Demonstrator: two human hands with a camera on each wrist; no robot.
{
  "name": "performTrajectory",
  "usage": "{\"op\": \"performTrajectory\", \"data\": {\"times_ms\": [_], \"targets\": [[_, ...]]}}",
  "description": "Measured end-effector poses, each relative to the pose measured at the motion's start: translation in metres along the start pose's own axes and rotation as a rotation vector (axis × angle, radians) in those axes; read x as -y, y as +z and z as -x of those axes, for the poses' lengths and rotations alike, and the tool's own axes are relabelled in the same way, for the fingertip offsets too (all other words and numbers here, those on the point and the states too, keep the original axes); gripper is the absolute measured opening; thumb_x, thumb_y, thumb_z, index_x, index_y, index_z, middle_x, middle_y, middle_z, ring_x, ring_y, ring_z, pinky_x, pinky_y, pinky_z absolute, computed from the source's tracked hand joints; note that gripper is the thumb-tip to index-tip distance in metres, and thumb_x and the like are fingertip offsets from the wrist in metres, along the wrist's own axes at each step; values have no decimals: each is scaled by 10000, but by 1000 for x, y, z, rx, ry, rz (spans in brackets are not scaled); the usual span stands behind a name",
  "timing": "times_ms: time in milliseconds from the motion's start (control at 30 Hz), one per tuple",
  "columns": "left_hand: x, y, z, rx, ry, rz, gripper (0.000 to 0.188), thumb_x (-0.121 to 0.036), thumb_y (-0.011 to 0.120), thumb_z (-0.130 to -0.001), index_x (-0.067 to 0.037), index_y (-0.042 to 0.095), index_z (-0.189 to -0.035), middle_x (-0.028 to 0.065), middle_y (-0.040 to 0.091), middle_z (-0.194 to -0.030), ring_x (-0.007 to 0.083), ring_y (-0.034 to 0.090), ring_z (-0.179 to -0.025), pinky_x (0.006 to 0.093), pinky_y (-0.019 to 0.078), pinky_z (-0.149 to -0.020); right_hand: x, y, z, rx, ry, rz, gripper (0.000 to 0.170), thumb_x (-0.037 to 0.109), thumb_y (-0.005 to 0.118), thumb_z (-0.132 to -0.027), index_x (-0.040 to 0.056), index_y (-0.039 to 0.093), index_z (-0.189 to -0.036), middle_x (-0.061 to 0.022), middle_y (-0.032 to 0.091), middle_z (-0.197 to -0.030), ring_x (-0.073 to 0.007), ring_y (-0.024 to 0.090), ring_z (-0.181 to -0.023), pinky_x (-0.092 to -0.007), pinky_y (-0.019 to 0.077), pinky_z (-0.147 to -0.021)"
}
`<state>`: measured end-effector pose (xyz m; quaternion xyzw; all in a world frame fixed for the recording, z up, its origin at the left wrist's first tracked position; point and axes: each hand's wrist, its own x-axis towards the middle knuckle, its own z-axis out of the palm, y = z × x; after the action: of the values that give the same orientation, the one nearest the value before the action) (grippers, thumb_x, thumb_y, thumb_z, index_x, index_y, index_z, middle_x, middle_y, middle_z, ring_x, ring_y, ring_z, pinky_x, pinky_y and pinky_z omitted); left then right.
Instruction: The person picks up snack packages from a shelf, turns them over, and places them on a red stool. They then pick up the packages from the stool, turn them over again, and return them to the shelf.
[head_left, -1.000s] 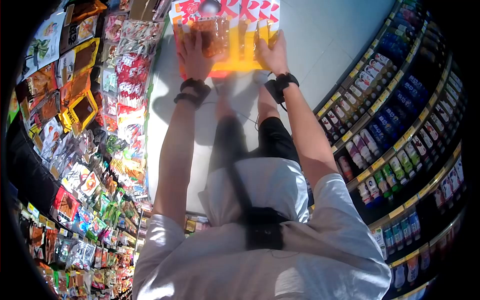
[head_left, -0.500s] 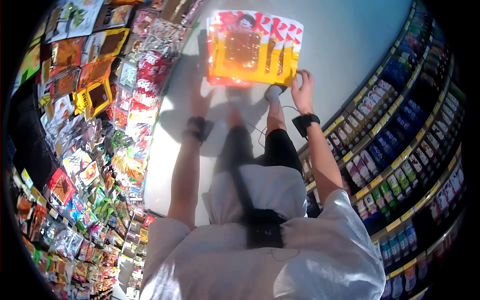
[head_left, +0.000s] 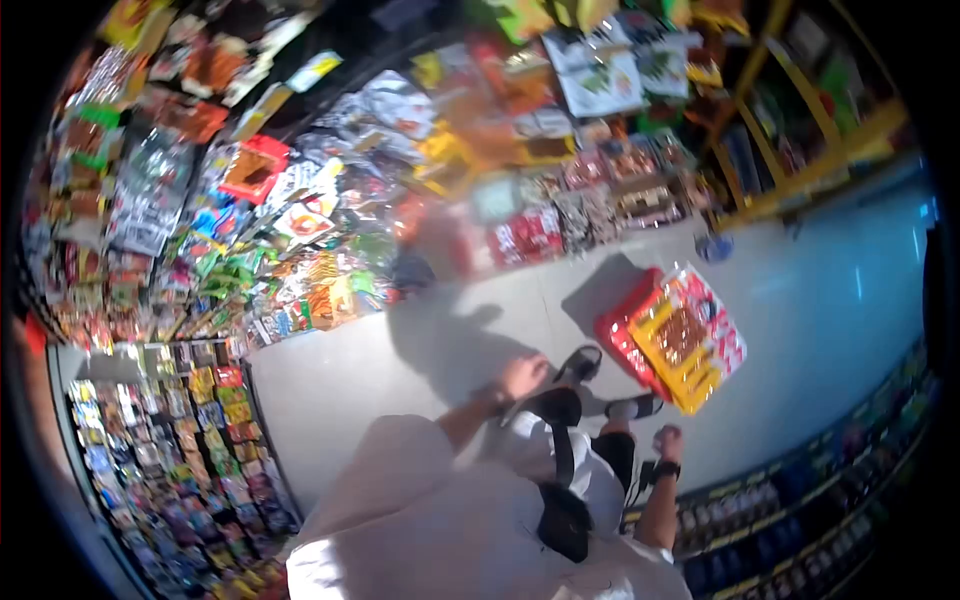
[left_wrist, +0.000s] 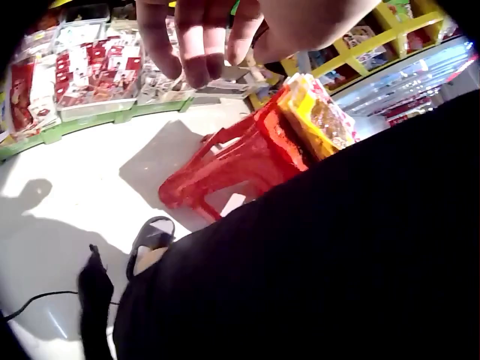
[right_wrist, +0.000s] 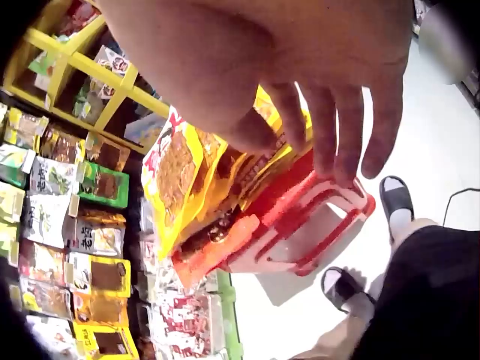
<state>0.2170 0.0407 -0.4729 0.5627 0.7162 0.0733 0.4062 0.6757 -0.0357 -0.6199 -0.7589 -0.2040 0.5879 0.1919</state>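
Yellow, red and white snack packs [head_left: 690,345] lie overlapping on top of a red plastic stool [left_wrist: 240,157] that stands on the floor. In the head view my left hand [head_left: 524,376] hangs in front of my body, left of the stool, holding nothing. Its fingers [left_wrist: 193,45] droop loosely in the left wrist view. My right hand [head_left: 668,440] is low beside my right leg, nearer my body than the packs and also holding nothing. In the right wrist view its fingers [right_wrist: 322,124] hang apart, overlapping the packs and the stool.
Shelves of bagged snacks [head_left: 340,200] line the left and far side. A yellow-framed rack [head_left: 800,180] stands at the far right, and bottle shelves [head_left: 780,510] run along the near right. My sandaled feet [head_left: 580,365] are close to the stool on the pale floor [head_left: 320,390].
Both hands have come away from the packs, down toward my body. The packs stay on the stool. The head view has swung left, so packs and stool now appear farther right.
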Motion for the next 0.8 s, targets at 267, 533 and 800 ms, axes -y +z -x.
{"op": "performTrajectory", "data": {"times_ms": [267, 533, 800], "targets": [[-14, -10, 2, -373, 205, 206, 214, -242, 561, -915, -55, 658, -949, 138, 653, -937, 358, 631, -811, 432, 509, -706, 43, 62, 32, 201, 67, 152, 336, 307, 577, -899, 60, 538, -1123, -124, 647, -938, -231, 655, -820, -373, 546, -662], [59, 72, -18, 264, 304, 196, 368, -368, 480, -942, -44, 642, -877, 163, 648, -747, 363, 602, -685, 464, 477, -675, 51, 105, -6, 309, -327, 239, 258, 257, 570, -901, 22, 611, -999, -50, 638, -837, -123, 599, -721, -280, 493, -606], [20, 57, -60, 455, 234, -195, 287, -236, 608, -855, -77, 650, -1091, 137, 705, -899, 311, 678, -833, 411, 534, -750, 101, 115, 63, 28, -270, 374, 333, 258, 559, -893, -15, 617, -1075, -228, 668, -988, -352, 639, -963, -405, 492, -843]]}}
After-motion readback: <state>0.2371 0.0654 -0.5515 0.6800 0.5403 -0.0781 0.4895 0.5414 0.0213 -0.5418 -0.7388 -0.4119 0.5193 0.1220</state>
